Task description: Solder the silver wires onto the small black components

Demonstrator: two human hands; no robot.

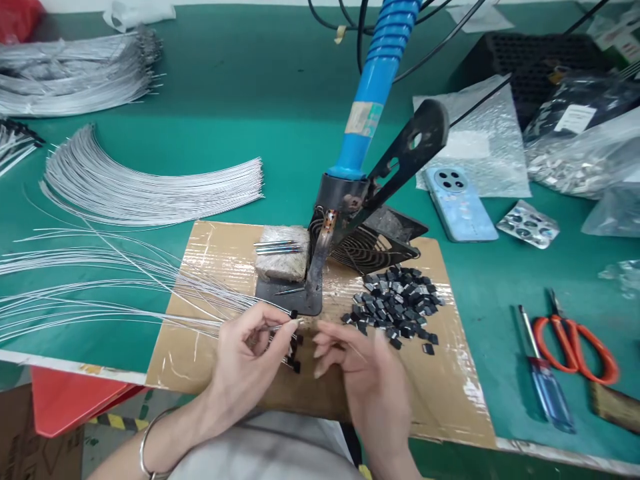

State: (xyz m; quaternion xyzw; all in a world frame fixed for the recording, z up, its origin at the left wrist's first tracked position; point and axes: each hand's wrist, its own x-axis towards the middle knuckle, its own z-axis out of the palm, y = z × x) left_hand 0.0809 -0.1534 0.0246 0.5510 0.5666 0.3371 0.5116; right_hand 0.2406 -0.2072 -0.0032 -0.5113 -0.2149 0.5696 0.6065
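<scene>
Near the front of the cardboard sheet point(200, 360), my left hand point(257, 360) pinches a thin white wire close to its end. Other white wires point(200, 287) with small black connectors point(296, 367) at their tips run beneath that hand and off to the left. My right hand point(367, 373) is just to the right, slightly blurred, its fingers spread and apart from the wire; nothing shows between them. A pile of small black connectors point(400, 300) lies behind it. Beyond both hands stands a metal tip point(320, 260) under a blue tube point(375, 87), beside a pale block point(283, 253).
Bundled white wires point(150, 187) lie at the left. On the right are a blue phone point(460, 203), a blister pack point(529, 223), a screwdriver point(547, 387), orange-handled scissors point(575, 343) and plastic bags point(575, 160). A round black grille point(365, 250) stands behind the connector pile.
</scene>
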